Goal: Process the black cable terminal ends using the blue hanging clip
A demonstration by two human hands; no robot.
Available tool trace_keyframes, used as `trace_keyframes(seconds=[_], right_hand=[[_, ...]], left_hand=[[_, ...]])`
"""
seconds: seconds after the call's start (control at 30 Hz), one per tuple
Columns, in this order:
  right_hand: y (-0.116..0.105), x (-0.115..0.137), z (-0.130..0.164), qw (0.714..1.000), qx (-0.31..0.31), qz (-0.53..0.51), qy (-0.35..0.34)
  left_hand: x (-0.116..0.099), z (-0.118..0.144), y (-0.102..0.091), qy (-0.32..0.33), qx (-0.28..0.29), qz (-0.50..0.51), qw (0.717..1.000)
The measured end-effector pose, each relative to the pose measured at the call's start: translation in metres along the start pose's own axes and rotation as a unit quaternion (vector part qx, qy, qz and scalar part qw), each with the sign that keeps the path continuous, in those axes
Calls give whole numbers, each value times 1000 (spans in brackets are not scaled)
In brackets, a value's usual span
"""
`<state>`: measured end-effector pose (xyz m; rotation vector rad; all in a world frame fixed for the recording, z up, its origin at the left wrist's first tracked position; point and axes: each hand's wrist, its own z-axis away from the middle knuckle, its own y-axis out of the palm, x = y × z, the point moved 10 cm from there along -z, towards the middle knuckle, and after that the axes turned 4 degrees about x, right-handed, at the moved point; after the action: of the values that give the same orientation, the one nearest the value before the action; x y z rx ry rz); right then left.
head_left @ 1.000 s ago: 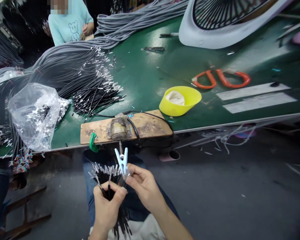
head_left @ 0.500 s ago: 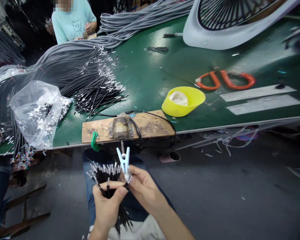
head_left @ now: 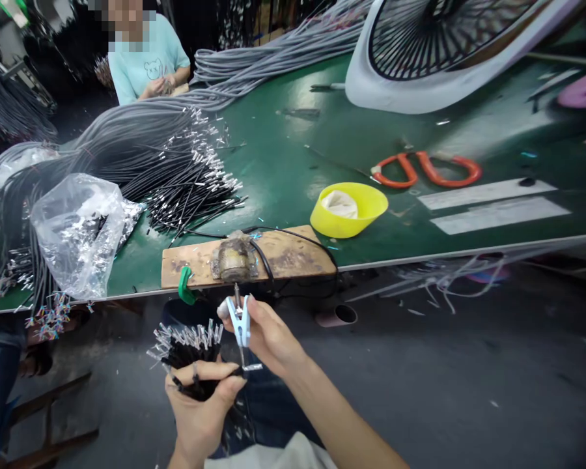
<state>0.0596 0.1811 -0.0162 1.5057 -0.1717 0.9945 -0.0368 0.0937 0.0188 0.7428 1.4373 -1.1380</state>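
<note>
Left hand (head_left: 202,404) is wrapped around a bundle of black wires (head_left: 190,355) with silver crimp terminals at the tips, fanned up and to the left, held over the lap below the table edge. Fingers are closed on the bundle.

Right hand (head_left: 266,332) pinches a light blue clip (head_left: 239,319), thumb and fingers closed on its handles. The clip's upper end sits just under a metal pin that sticks out from the brown fixture (head_left: 234,259); contact can't be confirmed. A single thin wire hangs from the clip's lower end, with a silver terminal near the left fingertips. Hands are close but not touching.

The fixture sits on a wooden board (head_left: 293,251), held to the green table (head_left: 283,156) edge by a green clamp (head_left: 185,286). A black cable loops off the fixture across the board.

On the table:
- yellow bowl (head_left: 366,212) with white material inside, right of the board
- orange-handled scissors (head_left: 427,169) behind the bowl
- clear plastic bag (head_left: 78,231) of silver terminals, left
- big pile of grey and black cables (head_left: 141,140) with terminated ends
- white fan (head_left: 434,52), top right

Another person in a light blue shirt (head_left: 146,62) sits at the far side, hands together at the chest.
</note>
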Motion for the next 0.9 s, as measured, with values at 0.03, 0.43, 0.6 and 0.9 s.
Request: trace_keyframes(seconds=[0.03,0.43,0.6,0.9], right_hand=[[0,0,-1,1000,-5,-9,-7],[-25,4,1,986,-139,80,-37],[-54,-10,18,978,-194,56,-43],[-38,34,77,863,-207,379,-262]], left_hand=[[-2,-2,0,3,-5,2,1000],[2,-9,10,0,6,9,1000],[9,-7,7,-4,11,4,1000],[34,6,13,-51,77,-74,993]])
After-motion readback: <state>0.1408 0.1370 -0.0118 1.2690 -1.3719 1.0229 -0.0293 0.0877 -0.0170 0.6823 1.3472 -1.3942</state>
